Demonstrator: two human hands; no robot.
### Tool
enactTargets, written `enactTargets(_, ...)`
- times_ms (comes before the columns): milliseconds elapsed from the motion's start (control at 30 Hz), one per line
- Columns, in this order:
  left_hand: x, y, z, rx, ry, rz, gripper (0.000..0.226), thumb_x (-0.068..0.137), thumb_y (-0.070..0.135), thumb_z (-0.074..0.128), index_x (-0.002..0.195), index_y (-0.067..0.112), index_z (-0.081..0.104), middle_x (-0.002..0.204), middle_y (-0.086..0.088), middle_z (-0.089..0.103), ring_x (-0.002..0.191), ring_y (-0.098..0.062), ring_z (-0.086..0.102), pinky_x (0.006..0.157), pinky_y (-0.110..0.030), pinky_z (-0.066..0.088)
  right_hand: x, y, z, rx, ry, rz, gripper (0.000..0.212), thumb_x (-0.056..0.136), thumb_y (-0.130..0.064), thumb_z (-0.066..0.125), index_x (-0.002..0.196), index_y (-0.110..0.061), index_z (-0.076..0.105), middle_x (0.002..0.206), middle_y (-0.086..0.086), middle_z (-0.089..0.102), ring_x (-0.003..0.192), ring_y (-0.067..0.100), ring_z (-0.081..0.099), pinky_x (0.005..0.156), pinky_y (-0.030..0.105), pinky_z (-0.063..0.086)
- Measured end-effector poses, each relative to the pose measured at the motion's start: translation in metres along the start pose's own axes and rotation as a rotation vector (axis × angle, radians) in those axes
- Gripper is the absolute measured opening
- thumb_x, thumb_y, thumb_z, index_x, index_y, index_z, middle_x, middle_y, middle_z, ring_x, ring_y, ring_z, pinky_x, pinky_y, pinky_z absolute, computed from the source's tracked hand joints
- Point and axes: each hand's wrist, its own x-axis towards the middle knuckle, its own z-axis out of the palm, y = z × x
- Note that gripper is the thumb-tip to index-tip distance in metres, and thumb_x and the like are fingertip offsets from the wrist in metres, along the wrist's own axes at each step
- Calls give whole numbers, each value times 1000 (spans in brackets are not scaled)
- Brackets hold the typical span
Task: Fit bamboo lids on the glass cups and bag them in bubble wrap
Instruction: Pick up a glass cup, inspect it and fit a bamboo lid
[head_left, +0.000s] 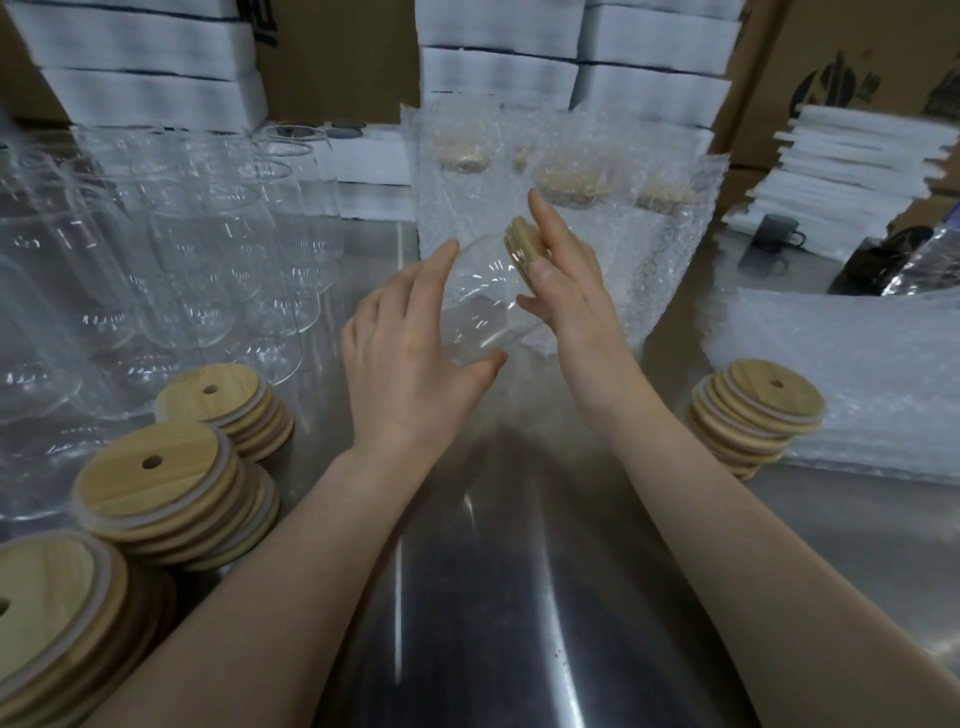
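Observation:
A clear glass cup (480, 306) is held tilted above the steel table (519, 571), its mouth pointing up and to the right. My left hand (410, 353) grips the cup's body from below, thumb under its base. My right hand (561, 280) presses a bamboo lid (522, 241) onto the cup's mouth, fingers straight along the lid and thumb on its near edge. Several bare glass cups (208, 249) stand at the left. Stacks of bamboo lids (171, 488) lie at the near left, and another lid stack (753, 415) sits at the right.
Several lidded cups in bubble wrap bags (561, 182) stand behind my hands. A pile of flat bubble wrap bags (857, 374) lies at the right. White foam stacks (156, 52) and cardboard boxes line the back. A dark mug (779, 239) sits far right.

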Motion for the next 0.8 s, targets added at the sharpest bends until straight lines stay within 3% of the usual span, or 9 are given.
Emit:
enactTargets(133,1,1,0,-111,-12,-58,94,68,40,84,148,23,38,138,-2,55,127,-24,51,104,-45,42,-2,-1,1,46,21,12,62,92,-41,41,152,-31,26,152,-3,31,141,13,34,117,46,31)
enactTargets(233,1,-1,0,-174,-20,-100,95,70,44,84,149,23,36,140,-1,53,128,-22,52,104,-45,44,-4,-1,2,65,11,20,62,93,-39,44,152,-29,27,150,-10,32,141,7,34,116,43,33)
enactTargets(367,1,-5,2,-236,-29,-134,95,69,47,84,148,26,35,142,4,51,129,-16,51,105,-43,44,-4,-3,3,144,12,49,57,97,-35,49,150,-27,33,136,-23,44,127,-3,47,112,35,40)
enactTargets(500,1,-6,4,-261,-54,-92,94,67,40,87,145,25,37,142,6,51,129,-14,51,106,-41,44,0,-7,-1,251,54,116,52,96,-30,55,146,-23,42,138,-5,54,121,12,57,105,45,47)
enactTargets(700,4,-8,3,-273,-92,-19,93,61,33,91,141,23,43,136,5,55,125,-12,52,105,-38,44,4,-7,-6,373,54,158,45,74,-28,70,115,-23,54,115,0,64,100,13,64,96,44,49)
enactTargets(800,3,-6,1,-267,-99,10,92,61,28,91,140,20,45,136,2,55,124,-15,51,106,-41,42,3,-8,-5,440,80,174,39,73,-29,75,104,-23,51,118,11,63,95,15,63,93,42,50)
